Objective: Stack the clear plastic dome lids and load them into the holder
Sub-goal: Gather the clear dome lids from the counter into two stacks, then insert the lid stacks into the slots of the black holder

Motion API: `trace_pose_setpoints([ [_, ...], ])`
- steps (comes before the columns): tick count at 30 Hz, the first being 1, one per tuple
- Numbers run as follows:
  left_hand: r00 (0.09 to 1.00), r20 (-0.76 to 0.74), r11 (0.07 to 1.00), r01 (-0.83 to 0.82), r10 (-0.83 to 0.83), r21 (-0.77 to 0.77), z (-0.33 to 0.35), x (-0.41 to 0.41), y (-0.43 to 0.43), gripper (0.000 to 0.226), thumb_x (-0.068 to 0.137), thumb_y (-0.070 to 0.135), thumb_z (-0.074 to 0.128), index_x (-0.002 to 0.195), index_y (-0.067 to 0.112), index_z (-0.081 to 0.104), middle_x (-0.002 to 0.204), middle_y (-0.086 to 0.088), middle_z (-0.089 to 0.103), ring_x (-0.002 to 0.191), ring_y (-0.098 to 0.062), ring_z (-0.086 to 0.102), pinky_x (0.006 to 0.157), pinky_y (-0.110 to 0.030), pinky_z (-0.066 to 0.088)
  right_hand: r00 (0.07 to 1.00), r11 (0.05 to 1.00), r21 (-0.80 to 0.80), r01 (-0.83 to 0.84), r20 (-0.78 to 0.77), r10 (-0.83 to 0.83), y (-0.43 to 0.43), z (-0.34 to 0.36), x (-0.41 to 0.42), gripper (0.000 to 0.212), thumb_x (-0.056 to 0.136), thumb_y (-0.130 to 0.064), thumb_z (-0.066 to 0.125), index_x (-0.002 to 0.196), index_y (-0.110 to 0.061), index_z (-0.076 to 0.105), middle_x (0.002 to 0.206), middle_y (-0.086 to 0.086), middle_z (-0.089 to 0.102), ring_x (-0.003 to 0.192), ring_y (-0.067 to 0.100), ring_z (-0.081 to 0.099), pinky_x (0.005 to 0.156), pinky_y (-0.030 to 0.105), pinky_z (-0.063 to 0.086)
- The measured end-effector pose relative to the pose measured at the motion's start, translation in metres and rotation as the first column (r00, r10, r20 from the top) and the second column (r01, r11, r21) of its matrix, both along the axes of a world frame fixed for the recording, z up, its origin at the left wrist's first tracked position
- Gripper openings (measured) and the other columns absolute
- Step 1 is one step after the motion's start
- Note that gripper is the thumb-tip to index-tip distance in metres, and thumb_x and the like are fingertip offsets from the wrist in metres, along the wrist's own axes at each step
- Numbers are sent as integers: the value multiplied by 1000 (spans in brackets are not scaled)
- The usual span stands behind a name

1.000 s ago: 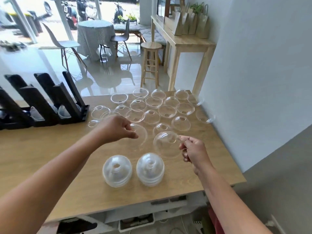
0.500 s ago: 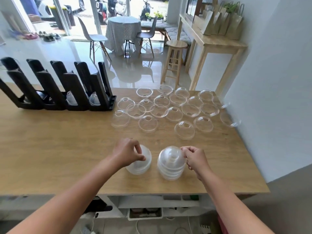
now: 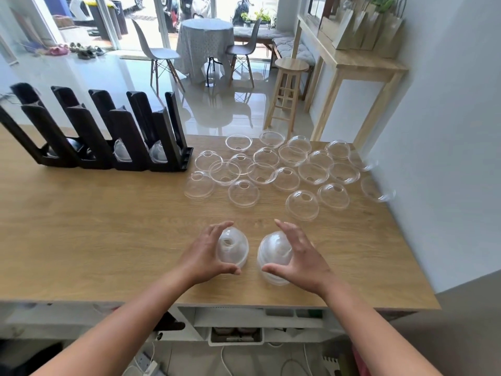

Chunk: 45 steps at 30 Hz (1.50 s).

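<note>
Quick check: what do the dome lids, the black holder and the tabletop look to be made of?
Dome lids: thin clear plastic, glossy; the wood grain shows through them.
Holder: black, matte, probably moulded plastic.
Tabletop: light wood or wood-look laminate, satin; grain lines visible.

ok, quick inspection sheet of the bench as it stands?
Surface: wooden table, no spills seen.
Job's things: left stack and right stack of dome lids near the front edge; loose lids spread far right; black holder far left, a few lids in its slots.
Clutter: nothing seen.
Hands: left hand curls round left stack; right hand round right stack.
Cables: white cable and power strip on the floor below.
Surroundings: stool, paper bags.
</note>
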<state>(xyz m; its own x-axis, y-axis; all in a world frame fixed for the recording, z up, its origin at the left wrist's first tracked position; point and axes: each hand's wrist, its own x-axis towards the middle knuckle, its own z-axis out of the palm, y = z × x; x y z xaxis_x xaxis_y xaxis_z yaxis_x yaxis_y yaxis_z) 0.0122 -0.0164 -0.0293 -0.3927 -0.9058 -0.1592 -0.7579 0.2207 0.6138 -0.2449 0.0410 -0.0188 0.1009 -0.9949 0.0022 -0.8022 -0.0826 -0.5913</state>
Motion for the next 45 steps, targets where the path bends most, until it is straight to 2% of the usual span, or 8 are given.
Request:
trace_pose_setpoints([
  [9,994,-99,998,-43,38,-46,-14,4,5,106,52,66,81,140,50,24,146,13,35,129,-12,41,101,-43,44,980,978,-204,-38,-198,-3,5,-18,-4,93,69,-68,65,147,-33,30,144,1,37,132,21,39,105,42,43],
  [14,982,-160,995,-97,101,34,-14,4,8,122,49,73,77,147,53,7,156,8,21,141,-15,23,111,-48,31,935,982,-183,-42,-354,-26,-1,-3,-1,101,68,-84,50,151,-32,21,154,4,28,143,23,26,112,48,27],
  [18,904,-243,936,-334,351,109,-9,18,11,78,80,78,42,145,37,34,148,2,39,135,-18,37,109,-50,35,985,898,-440,20,-143,-92,-15,26,25,60,90,-56,52,137,-20,50,135,4,53,126,22,49,100,40,40],
  [21,755,-202,763,-532,624,366,-1,28,12,39,96,54,42,116,24,58,103,1,64,91,-19,64,77,-39,56,997,987,-162,-18,-80,5,-40,44,55,48,93,-43,57,134,-19,53,130,5,57,121,23,53,99,41,44],
  [25,702,-134,568,-433,700,700,8,24,19,40,103,39,36,106,5,57,82,-9,56,63,-22,58,49,-32,49,977,949,312,-46,-183,108,-66,50,90,52,90,-44,58,131,-14,54,130,10,59,121,30,54,96,39,45],
  [29,616,-168,475,-377,770,795,11,13,20,42,103,40,32,97,7,56,78,-8,54,66,-22,59,58,-38,55,957,923,382,-37,-253,143,-80,45,100,29,89,-33,60,102,-8,65,99,14,69,88,31,65,72,35,48],
  [40,420,-215,361,-308,882,880,25,-4,18,34,103,36,38,113,5,48,109,-17,55,101,-32,57,81,-45,52,969,883,470,-14,-211,127,-106,53,87,26,97,-5,42,108,12,58,86,29,69,54,32,62,56,36,55],
  [45,335,-237,353,-344,912,870,22,-9,21,21,100,30,50,100,11,59,81,-4,61,74,-17,58,59,-27,50,986,958,288,1,-159,47,-108,59,78,30,86,-19,70,106,2,64,93,17,66,87,31,65,72,35,49],
])
